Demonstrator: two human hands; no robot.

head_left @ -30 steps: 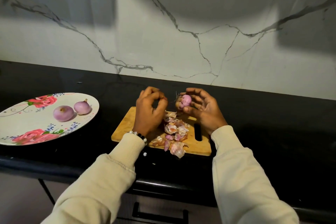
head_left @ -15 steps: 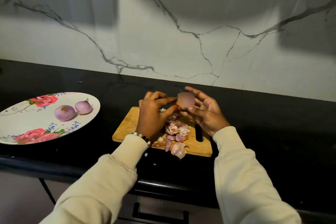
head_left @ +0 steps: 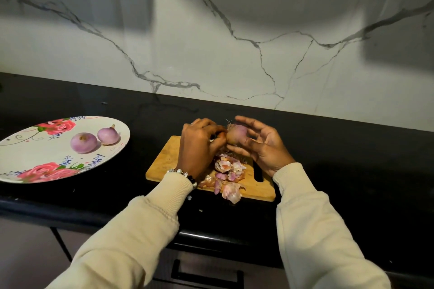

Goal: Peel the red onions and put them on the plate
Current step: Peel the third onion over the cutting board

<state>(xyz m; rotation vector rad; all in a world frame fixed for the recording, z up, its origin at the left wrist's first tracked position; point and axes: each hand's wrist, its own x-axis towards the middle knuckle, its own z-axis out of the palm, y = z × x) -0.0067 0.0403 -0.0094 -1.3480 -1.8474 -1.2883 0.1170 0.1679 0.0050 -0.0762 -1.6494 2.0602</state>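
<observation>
Above the cutting board point(head_left: 164, 166), the right hand point(head_left: 260, 145) cradles a red onion point(head_left: 237, 134), root tuft pointing up-left; the left hand point(head_left: 199, 145) has its fingers curled, pinching its skin.

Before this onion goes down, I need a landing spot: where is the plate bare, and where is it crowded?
The plate is bare left of the two peeled onions and between them and the near rim. The cutting board is crowded with peels under both hands.
</observation>
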